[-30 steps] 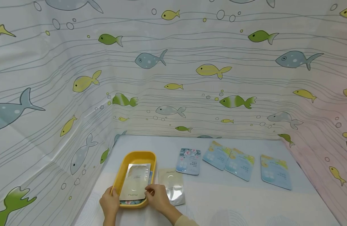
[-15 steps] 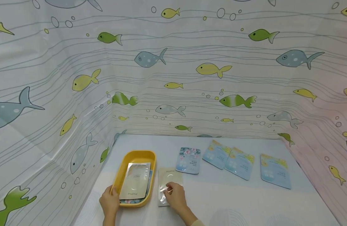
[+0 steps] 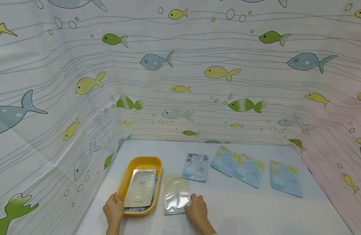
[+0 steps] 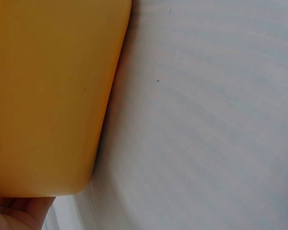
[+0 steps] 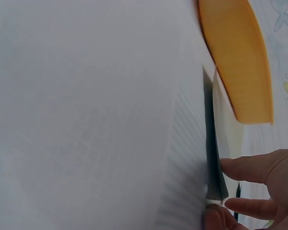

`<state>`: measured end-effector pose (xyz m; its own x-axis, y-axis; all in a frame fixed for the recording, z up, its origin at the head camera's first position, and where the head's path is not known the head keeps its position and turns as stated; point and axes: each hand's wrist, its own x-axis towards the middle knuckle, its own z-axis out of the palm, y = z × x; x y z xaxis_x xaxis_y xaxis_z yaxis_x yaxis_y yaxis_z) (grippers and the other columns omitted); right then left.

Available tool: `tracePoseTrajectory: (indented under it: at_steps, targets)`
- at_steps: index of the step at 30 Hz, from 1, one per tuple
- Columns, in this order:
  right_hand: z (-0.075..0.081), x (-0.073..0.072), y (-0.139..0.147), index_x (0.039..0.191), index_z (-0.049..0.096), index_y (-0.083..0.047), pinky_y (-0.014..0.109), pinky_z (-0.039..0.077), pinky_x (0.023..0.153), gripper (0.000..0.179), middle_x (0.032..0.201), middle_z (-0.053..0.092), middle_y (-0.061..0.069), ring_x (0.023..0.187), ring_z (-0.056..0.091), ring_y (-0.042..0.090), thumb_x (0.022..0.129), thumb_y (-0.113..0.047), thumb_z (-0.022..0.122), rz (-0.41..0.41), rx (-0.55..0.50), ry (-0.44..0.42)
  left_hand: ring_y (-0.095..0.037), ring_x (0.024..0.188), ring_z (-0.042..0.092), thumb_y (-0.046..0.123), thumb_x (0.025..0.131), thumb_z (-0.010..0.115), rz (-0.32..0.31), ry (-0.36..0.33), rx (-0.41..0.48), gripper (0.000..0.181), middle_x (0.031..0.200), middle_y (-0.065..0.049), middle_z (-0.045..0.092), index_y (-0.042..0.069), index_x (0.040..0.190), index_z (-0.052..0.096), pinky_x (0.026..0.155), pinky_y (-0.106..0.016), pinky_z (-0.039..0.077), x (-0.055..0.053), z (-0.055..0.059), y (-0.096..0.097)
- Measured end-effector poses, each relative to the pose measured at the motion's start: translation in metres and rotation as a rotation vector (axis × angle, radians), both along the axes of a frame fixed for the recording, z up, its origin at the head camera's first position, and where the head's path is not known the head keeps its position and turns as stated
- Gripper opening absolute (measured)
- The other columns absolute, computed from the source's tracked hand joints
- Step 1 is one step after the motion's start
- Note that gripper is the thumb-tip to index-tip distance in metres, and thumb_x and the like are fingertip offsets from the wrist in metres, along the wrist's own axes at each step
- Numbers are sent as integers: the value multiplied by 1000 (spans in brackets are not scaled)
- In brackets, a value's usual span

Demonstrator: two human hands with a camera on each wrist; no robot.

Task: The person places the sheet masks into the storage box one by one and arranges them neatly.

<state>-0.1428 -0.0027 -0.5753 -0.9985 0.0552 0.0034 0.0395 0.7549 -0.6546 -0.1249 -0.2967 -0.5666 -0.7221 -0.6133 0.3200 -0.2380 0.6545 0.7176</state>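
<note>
A yellow tray (image 3: 147,160) sits at the left of the table, and my left hand (image 3: 114,208) grips its near left rim. Its yellow wall (image 4: 53,96) fills much of the left wrist view. Inside the tray a cream sheet-mask packet (image 3: 141,186) covers a blue floral one, which peeks out at the edges. Just right of the tray lies another cream sheet-mask packet (image 3: 177,195) with a shiny silver end. My right hand (image 3: 198,209) pinches its near right corner. In the right wrist view, the thumb (image 5: 245,166) is on its face and the fingers are at its edge.
Behind the loose cream packet lies a blue floral packet (image 3: 195,167). Farther right are two overlapping blue-and-yellow packets (image 3: 248,171) and a separate one (image 3: 287,179). Fish-printed sheeting (image 3: 198,98) walls the table at the back and both sides.
My right hand has left the tray's right edge and crossed over the loose cream packet to its near right corner. My left hand stays on the tray.
</note>
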Motion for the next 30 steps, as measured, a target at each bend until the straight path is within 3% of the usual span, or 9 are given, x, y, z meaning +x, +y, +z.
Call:
tracePoseTrajectory:
  at_steps: [5, 10, 15, 20, 30]
  targets:
    - [0, 2, 6, 93, 62, 5, 43, 52, 63, 36, 79, 62, 17, 71, 62, 32, 63, -6, 79, 16, -113, -31, -57, 86, 55, 0, 89, 51, 6, -7, -1, 22, 97, -37, 61, -16, 102, 59, 76, -61, 41, 0, 0, 0]
    - [-4, 3, 11, 95, 60, 7, 32, 50, 55, 36, 69, 60, 8, 59, 60, 17, 65, -2, 78, 13, -249, -117, -58, 87, 55, 0, 89, 51, 9, -14, 2, 23, 97, -37, 60, -17, 103, 59, 77, -61, 41, 0, 1, 0]
    - [-10, 3, 14, 93, 58, 9, 23, 51, 48, 31, 61, 60, 6, 45, 60, 9, 67, 4, 74, -44, -486, -227, -58, 87, 55, 0, 89, 50, 6, -21, 6, 23, 98, -37, 60, -17, 103, 59, 78, -61, 40, 0, 1, 0]
    - [-8, 4, 18, 87, 56, 11, 24, 54, 51, 20, 67, 61, 13, 49, 65, 14, 71, 9, 68, -91, -707, -297, -58, 87, 54, 0, 89, 51, 4, -24, 5, 23, 98, -37, 60, -17, 103, 59, 78, -61, 40, 0, 0, 0]
    - [-8, 3, 21, 87, 55, 13, 25, 54, 54, 18, 69, 62, 13, 51, 65, 13, 74, 11, 66, -85, -805, -341, -58, 88, 55, 1, 89, 50, 4, -17, 2, 24, 98, -37, 60, -17, 103, 58, 78, -61, 40, 1, 2, 2]
